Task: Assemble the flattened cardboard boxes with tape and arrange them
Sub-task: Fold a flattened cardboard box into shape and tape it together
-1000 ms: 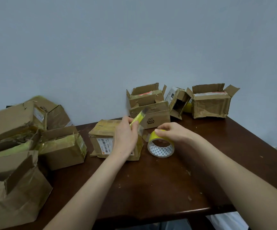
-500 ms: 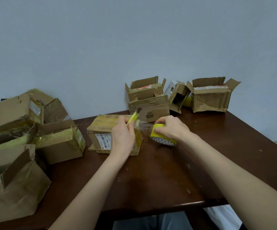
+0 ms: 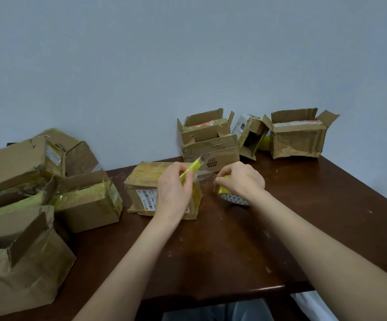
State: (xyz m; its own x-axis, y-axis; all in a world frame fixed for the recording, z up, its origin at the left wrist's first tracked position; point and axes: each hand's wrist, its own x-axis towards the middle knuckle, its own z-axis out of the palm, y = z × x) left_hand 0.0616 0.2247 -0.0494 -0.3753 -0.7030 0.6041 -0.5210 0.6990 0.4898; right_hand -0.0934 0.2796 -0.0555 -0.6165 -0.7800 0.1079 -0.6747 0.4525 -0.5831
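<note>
Left hand [image 3: 174,193] gripping slim yellow cutter [image 3: 191,170], right hand [image 3: 242,180] clasping round tape roll [image 3: 230,196] (glossy strip).

Bare table [image 3: 222,258] near front; boxes [image 3: 85,202] crowding left and rear.

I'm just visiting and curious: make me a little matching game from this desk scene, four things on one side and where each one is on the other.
Things:
1. yellow cutter
2. tape roll
3. box with the barcode label
4. BAHA box

Places:
A. under the right hand
B. at the back by the wall, beneath another open box
C. in the left hand
D. on the table, just behind the left hand

Pairs: 1-C, 2-A, 3-D, 4-B
</note>
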